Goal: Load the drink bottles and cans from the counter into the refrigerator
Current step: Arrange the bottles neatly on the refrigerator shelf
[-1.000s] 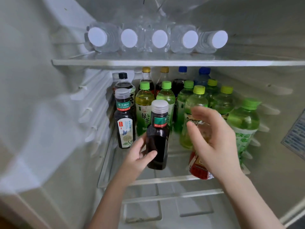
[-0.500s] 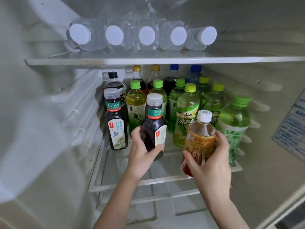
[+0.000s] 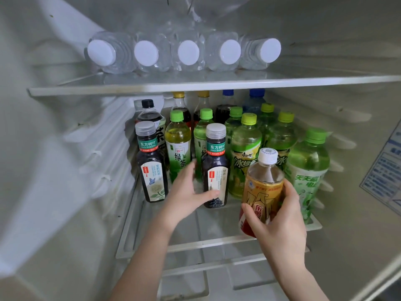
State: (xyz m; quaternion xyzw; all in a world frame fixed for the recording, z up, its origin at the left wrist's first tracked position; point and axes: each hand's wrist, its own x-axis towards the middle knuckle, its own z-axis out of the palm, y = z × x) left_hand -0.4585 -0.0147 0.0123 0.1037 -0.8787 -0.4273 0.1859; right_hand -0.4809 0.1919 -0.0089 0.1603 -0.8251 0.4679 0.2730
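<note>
Inside the open refrigerator, my left hand (image 3: 184,198) grips a dark tea bottle (image 3: 215,170) with a grey cap. The bottle stands upright on the middle glass shelf (image 3: 195,246), in front of the green tea bottles (image 3: 246,157). My thumb lies across its label and my fingers reach behind it. To the right, my right hand (image 3: 280,227) holds a golden drink bottle (image 3: 263,187) with a white cap, slightly tilted, over the shelf's front right part. A matching dark tea bottle (image 3: 152,168) stands at the left.
Several water bottles (image 3: 188,53) lie on their sides on the upper shelf (image 3: 195,84). Yellow-, blue- and black-capped bottles fill the back row. A large green bottle (image 3: 308,170) stands by the right wall. Bare glass lies along the shelf front, with empty rails below.
The dark tea bottle went from lifted and tilted to upright further back on the shelf. My right hand turned the golden bottle upright and brought it into full view.
</note>
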